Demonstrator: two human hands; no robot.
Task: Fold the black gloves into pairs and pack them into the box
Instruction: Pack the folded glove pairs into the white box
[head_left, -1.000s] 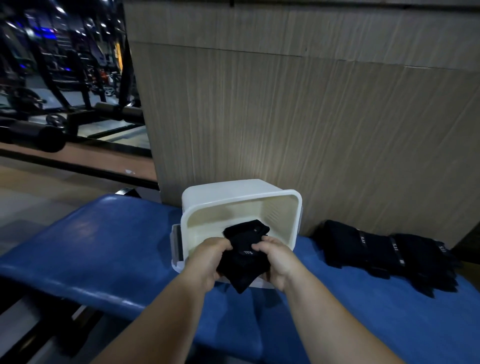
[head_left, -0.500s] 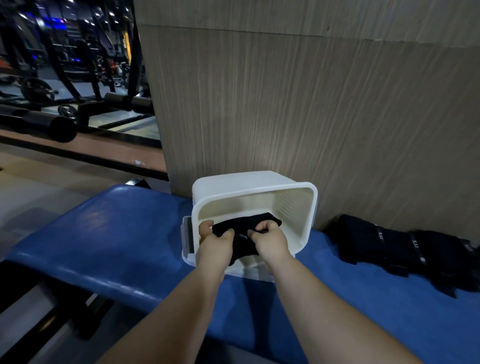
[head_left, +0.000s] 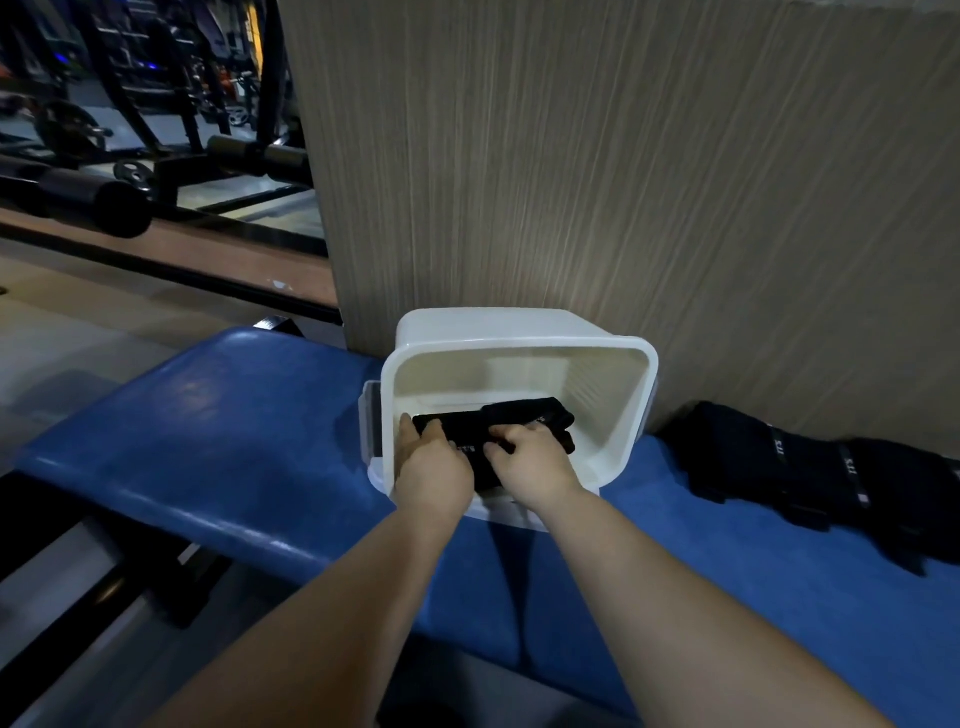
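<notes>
- I had my left hand (head_left: 434, 470) and right hand (head_left: 530, 462) gripping the folded gloves (head_left: 524, 415) inside the white box (head_left: 519, 332).
- The box sat tilted toward me on the blue bench (head_left: 234, 426).
- More black gloves (head_left: 810, 467) lay right of it.

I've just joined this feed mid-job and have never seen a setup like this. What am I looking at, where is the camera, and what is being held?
There is no machine here: a person works with bare hands. The one picture comes from a camera worn on the person's head, looking forward and down, so both arms enter from the bottom. The left hand and right hand both hold a folded bundle of black gloves inside a white box, which is tipped so its opening faces the camera. The box sits on a blue padded bench against a wood-grain wall panel. Further right on the bench lie more black gloves, not yet packed. Gym equipment shows dimly at upper left.
</notes>
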